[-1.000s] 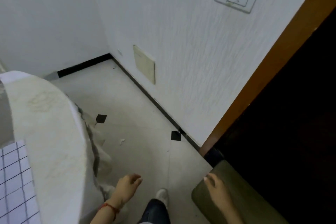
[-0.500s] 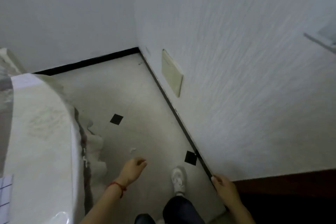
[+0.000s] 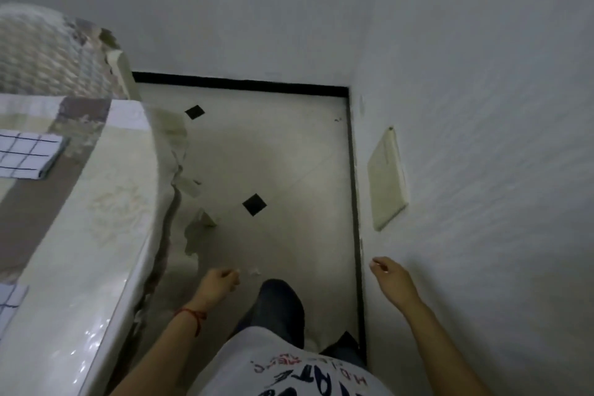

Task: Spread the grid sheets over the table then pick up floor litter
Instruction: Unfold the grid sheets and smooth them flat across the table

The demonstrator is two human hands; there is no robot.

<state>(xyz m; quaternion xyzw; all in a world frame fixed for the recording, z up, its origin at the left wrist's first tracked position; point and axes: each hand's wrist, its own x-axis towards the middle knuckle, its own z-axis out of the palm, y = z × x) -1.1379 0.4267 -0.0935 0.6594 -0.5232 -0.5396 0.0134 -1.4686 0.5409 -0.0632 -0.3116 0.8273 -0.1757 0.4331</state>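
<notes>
Reaching down beside the surface (image 3: 96, 235), left hand (image 3: 218, 281) hung with fingers curled narrow, holding nothing visible. A white scrap of litter (image 3: 255, 272) lay on the floor (image 3: 289, 154) just beside it. Right hand (image 3: 390, 276) loosely curled, empty, near the wall (image 3: 482, 138). Grid sheets (image 3: 27, 154) lay on the surface. Floor strip between surface edge and baseboard stood open.

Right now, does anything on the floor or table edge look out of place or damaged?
Yes. A small white scrap lies on the floor just past the left hand; it looks like litter. The table cover's edge hangs ragged and torn. The wall plate looks yellowed.
</notes>
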